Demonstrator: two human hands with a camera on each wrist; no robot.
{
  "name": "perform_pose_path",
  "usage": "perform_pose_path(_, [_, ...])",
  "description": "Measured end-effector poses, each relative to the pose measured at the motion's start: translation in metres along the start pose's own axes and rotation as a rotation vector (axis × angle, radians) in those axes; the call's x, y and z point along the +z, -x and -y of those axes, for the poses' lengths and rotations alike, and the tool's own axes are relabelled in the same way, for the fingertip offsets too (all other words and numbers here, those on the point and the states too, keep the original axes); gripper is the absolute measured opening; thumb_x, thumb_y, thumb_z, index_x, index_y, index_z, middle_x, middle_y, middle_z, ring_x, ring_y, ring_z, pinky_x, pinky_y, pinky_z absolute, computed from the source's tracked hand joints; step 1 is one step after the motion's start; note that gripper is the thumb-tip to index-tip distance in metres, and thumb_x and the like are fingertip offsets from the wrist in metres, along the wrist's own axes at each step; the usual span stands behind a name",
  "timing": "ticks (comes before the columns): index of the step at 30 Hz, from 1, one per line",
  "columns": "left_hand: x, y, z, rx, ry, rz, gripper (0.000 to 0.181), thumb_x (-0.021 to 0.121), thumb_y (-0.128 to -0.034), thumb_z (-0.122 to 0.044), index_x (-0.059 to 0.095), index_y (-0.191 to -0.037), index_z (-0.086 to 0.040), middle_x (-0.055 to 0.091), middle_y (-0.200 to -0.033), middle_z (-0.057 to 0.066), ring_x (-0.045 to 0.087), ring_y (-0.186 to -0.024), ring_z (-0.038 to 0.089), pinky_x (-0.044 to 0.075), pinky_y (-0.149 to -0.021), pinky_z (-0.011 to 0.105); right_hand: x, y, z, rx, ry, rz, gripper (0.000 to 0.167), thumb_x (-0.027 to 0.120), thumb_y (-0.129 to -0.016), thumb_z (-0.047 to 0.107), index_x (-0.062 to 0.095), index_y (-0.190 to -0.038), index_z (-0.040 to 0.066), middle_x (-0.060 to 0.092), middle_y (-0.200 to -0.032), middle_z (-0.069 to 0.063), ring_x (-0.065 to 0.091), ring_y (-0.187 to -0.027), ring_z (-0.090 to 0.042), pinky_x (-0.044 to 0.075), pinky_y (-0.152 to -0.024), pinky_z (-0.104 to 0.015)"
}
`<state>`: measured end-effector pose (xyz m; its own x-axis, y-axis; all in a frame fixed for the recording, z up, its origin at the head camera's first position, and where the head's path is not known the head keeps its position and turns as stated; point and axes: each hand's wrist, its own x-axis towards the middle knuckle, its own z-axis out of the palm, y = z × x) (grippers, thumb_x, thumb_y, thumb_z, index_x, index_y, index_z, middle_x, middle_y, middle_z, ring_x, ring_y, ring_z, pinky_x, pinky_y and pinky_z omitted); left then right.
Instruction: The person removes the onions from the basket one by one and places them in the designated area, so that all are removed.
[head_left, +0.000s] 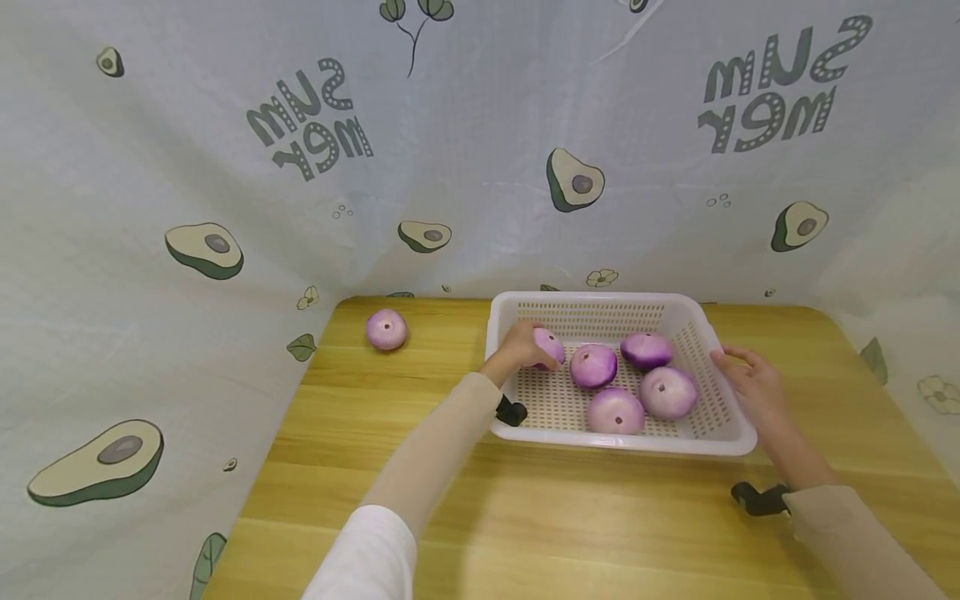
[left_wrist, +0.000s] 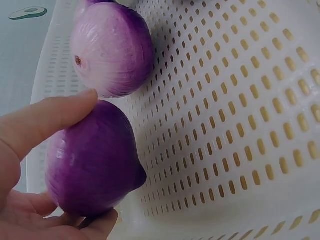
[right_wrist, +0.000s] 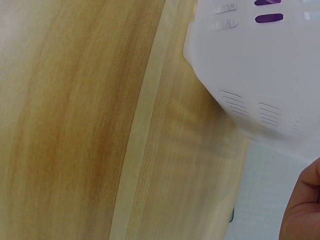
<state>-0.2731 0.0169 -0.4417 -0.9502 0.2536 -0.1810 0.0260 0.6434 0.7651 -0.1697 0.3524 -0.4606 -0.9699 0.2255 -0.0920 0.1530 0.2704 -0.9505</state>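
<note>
My left hand point(head_left: 519, 350) reaches over the near-left part of a white plastic basket point(head_left: 555, 437) and grips a purple onion point(left_wrist: 95, 160) between thumb and fingers. In the left wrist view, that onion is just beside another onion point(left_wrist: 112, 50), above the slotted base. Several more onions lie in the basket, among them one in the middle point(head_left: 594, 367) and one at the right point(head_left: 668, 393). At the basket's right wall, my right hand point(head_left: 757, 387) holds the rim with thumb and fingers. Only part of this hand shows in the right wrist view.
A single onion point(head_left: 386, 329) sits on the wooden table point(head_left: 360, 400), left of the basket. A pale curtain point(head_left: 480, 150) printed with avocados hangs behind and beside the table. Black wrist mounts point(head_left: 759, 500) stick out from both sleeves.
</note>
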Motion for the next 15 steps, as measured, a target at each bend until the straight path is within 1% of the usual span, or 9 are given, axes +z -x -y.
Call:
perform_pose_path(5, [-0.001,-0.002,-0.001,0.006,0.041,0.004,0.086,0.094,-0.0639,-0.008,0.054,-0.139,-0.002,0.056,-0.135,0.015,0.055,-0.121,0.027,0.045,-0.103,0.032,0.000,0.000,0.000,-0.004,-0.017,0.009,0.019,0.059,-0.100,0.041,0.053,-0.115,0.033,0.066,-0.077,0.022,0.068,-0.066,-0.004,0.058,-0.055,-0.029])
perform_pose_path(8, [-0.002,-0.003,-0.002,0.031,0.088,0.009,0.085,0.094,-0.0622,-0.006,0.056,-0.137,-0.002,0.059,-0.131,0.015,0.057,-0.117,0.026,0.047,-0.100,0.030,0.000,0.000,-0.001,-0.008,-0.022,0.012,0.015,0.059,-0.100,0.040,0.052,-0.113,0.035,0.066,-0.078,0.022,0.068,-0.066,-0.004,0.058,-0.055,-0.029])
perform_pose_path(9, [-0.003,-0.003,-0.002,0.041,0.102,0.010,0.084,0.095,-0.0617,-0.006,0.056,-0.136,-0.002,0.060,-0.130,0.014,0.058,-0.115,0.025,0.048,-0.098,0.030,0.000,-0.001,-0.001,-0.014,-0.020,0.013,0.016,0.058,-0.101,0.039,0.054,-0.114,0.032,0.066,-0.078,0.022,0.068,-0.066,-0.004,0.058,-0.055,-0.029])
perform_pose_path(11, [-0.005,-0.003,-0.004,0.059,0.135,0.017,0.084,0.095,-0.0614,-0.006,0.057,-0.136,-0.002,0.061,-0.129,0.014,0.059,-0.113,0.025,0.049,-0.096,0.029,-0.001,-0.001,-0.002,-0.019,-0.015,0.011,0.014,0.058,-0.101,0.038,0.053,-0.113,0.033,0.066,-0.077,0.022,0.068,-0.065,-0.004,0.058,-0.055,-0.028])
perform_pose_path(15, [-0.011,0.000,-0.011,0.085,0.169,0.027,0.084,0.095,-0.0620,-0.009,0.057,-0.137,-0.004,0.060,-0.131,0.013,0.058,-0.114,0.024,0.050,-0.096,0.029,-0.001,-0.002,-0.003,-0.025,-0.015,0.007,0.014,0.059,-0.101,0.038,0.053,-0.113,0.034,0.066,-0.077,0.023,0.068,-0.065,-0.004,0.058,-0.054,-0.028])
